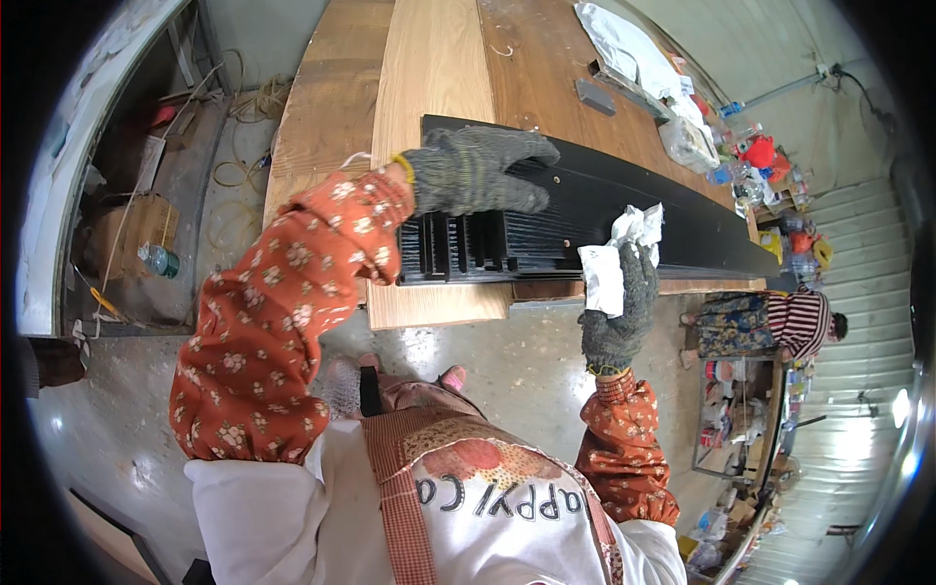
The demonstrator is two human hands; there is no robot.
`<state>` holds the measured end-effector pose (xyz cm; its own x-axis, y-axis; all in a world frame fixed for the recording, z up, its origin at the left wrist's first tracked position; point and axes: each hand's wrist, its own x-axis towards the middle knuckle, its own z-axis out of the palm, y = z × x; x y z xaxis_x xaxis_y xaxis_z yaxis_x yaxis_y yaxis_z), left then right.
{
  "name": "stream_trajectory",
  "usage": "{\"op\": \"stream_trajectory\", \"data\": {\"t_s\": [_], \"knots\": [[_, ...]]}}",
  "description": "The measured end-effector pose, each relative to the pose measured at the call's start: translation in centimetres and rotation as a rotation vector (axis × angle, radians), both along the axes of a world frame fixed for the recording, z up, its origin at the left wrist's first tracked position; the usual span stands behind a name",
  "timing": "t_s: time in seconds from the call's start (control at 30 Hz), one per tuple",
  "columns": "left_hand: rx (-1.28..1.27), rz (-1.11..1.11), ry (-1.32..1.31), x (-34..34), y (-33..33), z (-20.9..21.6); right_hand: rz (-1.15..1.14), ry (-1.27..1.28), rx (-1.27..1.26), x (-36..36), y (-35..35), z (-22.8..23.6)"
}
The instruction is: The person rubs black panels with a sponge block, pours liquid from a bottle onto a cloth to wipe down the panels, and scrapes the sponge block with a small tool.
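A long black panel [682, 226] with a grooved, slatted left end lies across the wooden workbench. My left hand [478, 171], in a grey knitted glove with a yellow cuff, rests on the panel near its left end. Its fingers stretch to the right, the thumb apart from them, with nothing held. My right hand [624, 307], gloved in darker grey, is closed on a crumpled white cloth [604, 280] at the panel's near edge. Part of the cloth sticks up past the fingers and lies against the black surface. Small round marks show along the panel.
Beyond the panel, the wooden workbench [429, 68] carries a small grey block [595, 97], a white plastic sheet [629, 44] and a clear bag [688, 144]. Another person [770, 322] stands at right beside a cluttered shelf [736, 414]. At left is a metal-framed rack [146, 224] holding boxes.
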<state>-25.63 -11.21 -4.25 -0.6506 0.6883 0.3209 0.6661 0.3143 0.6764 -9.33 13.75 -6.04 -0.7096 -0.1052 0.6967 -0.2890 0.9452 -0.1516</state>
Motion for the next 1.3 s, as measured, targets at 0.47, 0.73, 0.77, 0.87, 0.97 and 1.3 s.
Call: {"op": "stream_trajectory", "data": {"t_s": [0.47,0.73,0.77,0.87,0.97,1.3], "knots": [[0.078,0.066,0.334,4.9,-2.4,-2.0,-0.072,0.047,0.033,0.4,0.5,-1.4],[-0.079,0.033,0.375,4.2,-3.1,-1.3,-0.064,0.014,0.084,0.2,0.1,-0.4],[-0.075,0.022,0.378,3.9,-3.0,-1.3,-0.093,0.021,0.063,0.2,0.3,-0.3],[-0.101,-0.012,0.394,3.8,-2.9,-0.8,-0.037,0.026,0.025,0.1,0.7,-0.1],[-0.117,-0.001,0.363,4.5,-2.3,0.1,-0.034,-0.01,-0.002,0.2,0.8,0.5],[0.035,0.111,0.405,7.0,-1.3,-0.4,0.246,-0.17,-0.075,-0.7,-4.1,2.5]]}}
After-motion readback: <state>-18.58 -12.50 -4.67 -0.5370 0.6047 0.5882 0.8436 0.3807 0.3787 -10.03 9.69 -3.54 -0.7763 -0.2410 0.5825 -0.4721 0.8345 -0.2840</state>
